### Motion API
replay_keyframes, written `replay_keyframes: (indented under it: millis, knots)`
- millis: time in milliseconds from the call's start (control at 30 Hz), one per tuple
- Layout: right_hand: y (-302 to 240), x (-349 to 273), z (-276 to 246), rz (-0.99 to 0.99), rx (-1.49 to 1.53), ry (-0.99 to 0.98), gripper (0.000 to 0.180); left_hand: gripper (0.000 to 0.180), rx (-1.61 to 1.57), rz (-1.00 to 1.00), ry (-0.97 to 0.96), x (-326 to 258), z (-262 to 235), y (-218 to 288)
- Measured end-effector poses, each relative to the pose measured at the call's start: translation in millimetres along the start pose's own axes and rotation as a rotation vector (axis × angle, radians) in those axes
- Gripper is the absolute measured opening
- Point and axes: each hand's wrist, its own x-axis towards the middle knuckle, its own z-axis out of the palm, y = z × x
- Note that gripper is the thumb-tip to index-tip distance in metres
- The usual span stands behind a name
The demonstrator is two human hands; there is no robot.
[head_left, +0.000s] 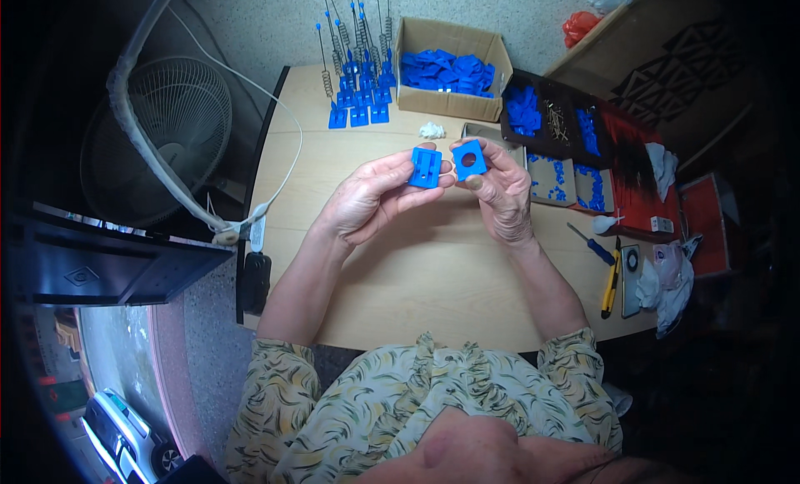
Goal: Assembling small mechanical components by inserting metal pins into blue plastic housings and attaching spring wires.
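From the head camera, looking down over a pale wooden tabletop [433,276]: left hand [367,202] raised above the middle of the table, fingers and thumb pinched on a flat blue plastic rectangular piece with a grooved face [426,167], tilted up toward the eyes, seemingly so the grooves can be read. Right hand [500,192] just beside it, thumb and fingertips closed on a blue plastic square block with a round hole through it [468,160], hole turned toward the camera; the two pieces near each other, edges almost touching, though hard to tell whether truly in contact. Both held well clear of the table surface, likely for lining one against the other. Behind, at the far edge, an open brown cardboard box heaped with blue plastic parts [450,67], within arm's reach as stock. Left of that, rows of blue bases with upright metal springs and thin rods [358,84], standing grouped. At right, a dark compartment tray of blue pieces and small metal bits [554,126], a blue-handled screwdriver [590,244]. Off the table to the left, a white round floor fan [162,138].
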Motion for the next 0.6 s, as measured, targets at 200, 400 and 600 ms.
replay_keyframes:
  millis: [200, 400, 600]
  knots:
    - [-9, 20, 12, 0.007, 0.025, -0.027, 0.058, 0.052, 0.041, -0.022, -0.069, 10, -5, 12]
    - [-9, 37, 10, -0.15, -0.069, -0.067, 0.062, 0.052, -0.041, -0.004, -0.091, 26, -24, 18]
    - [-19, 50, 14, -0.269, -0.156, -0.048, 0.064, 0.051, -0.184, 0.023, -0.197, 45, -30, 18]
